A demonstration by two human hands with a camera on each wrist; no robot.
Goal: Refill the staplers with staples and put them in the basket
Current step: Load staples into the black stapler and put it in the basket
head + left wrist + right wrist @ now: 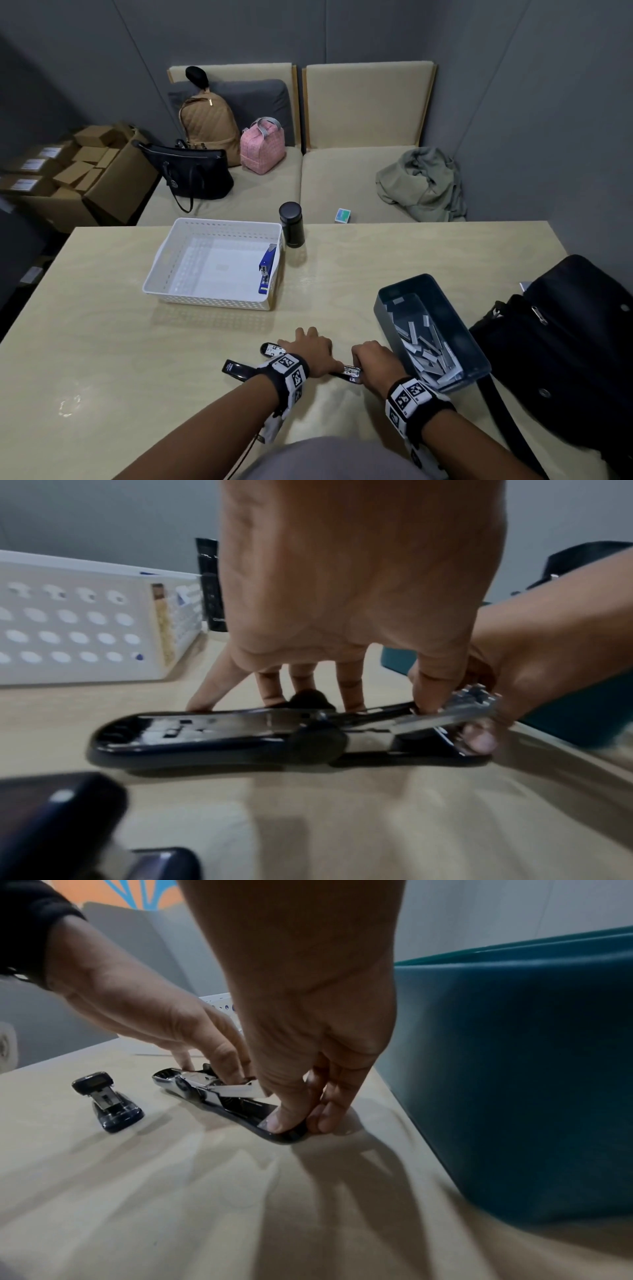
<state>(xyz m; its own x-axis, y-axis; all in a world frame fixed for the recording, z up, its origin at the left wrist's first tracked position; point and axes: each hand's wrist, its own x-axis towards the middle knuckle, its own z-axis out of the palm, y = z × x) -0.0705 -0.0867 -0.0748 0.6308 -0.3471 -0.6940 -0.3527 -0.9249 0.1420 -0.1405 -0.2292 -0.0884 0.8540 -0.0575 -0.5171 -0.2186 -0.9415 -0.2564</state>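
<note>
Blue stapler [266, 270] in basket [222, 223]; black stapler [205, 731] open, right grip [308, 1015] pinching it, left grip [359, 588] splayed on it; third stapler [109, 1104] beside.

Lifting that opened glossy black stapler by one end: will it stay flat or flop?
Probably flops: the opened glossy black stapler lies splayed about a round pivot, so the free half would likely swing. It looks shiny, so may slip. The metal magazine suggests some heft.
</note>
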